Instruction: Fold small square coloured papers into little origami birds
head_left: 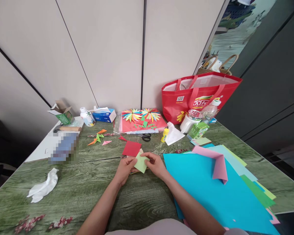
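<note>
Both hands meet over a small light green folded paper (141, 163) at the middle of the green table (88, 195). My left hand (125, 169) pinches its left side, fingers closed on it. My right hand (155, 164) grips its right edge, fingers curled over the fold. A red paper square (131, 148) lies just beyond the green piece, touching it.
A stack of large coloured sheets (210, 189), blue on top with a folded pink sheet (219, 164), lies right. Scissors (146, 137), a glue stick (164, 135), paper stars (140, 116), a red bag (198, 94), a tissue box (104, 115) and small folded pieces (99, 137) stand behind. A crumpled tissue (42, 189) lies left.
</note>
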